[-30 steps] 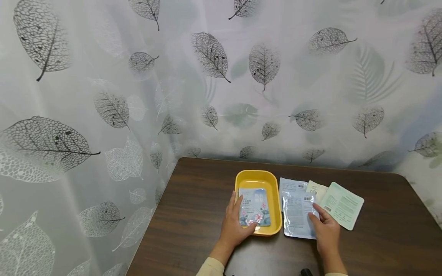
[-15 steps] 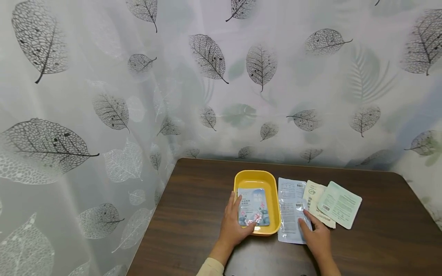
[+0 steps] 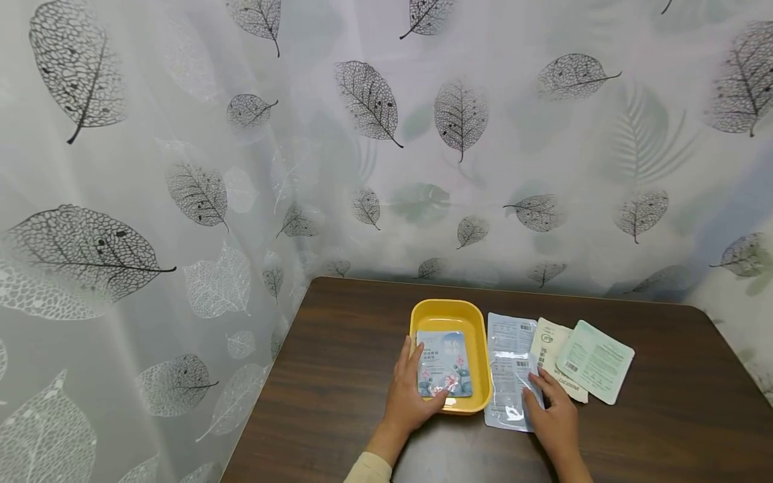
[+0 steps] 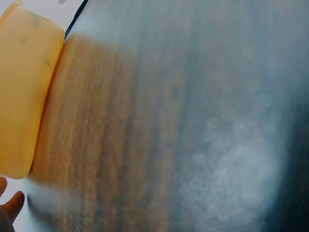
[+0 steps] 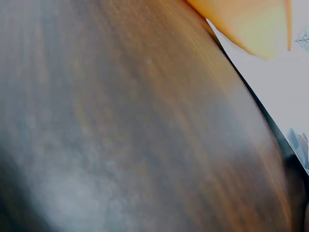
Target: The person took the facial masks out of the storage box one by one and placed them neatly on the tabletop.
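In the head view my left hand (image 3: 407,396) rests against the left side and front corner of a yellow tray (image 3: 480,322), its fingers fairly straight along the rim and its thumb over the front edge. Inside lies a blue face mask packet (image 3: 449,362) printed with pink lotus flowers. Right of the tray, my right hand (image 3: 555,416) pinches the right edge of a pale blue face mask packet (image 3: 507,399), thumb on top. That packet lies low over the table and overlaps another pale blue packet (image 3: 507,329) behind it. Fingertips under the edge are hidden.
A cream packet (image 3: 546,345) and a pale green packet (image 3: 598,362) overlap at the right. All sit on a dark wood table (image 3: 350,335), backed by a leaf-patterned curtain (image 3: 417,161). The left wrist view shows the tray's outer wall (image 4: 29,92).
My right hand has brought the pale blue packet left and toward me, down close to the tray's right side. More of the cream packet shows. My left hand stays at the tray.
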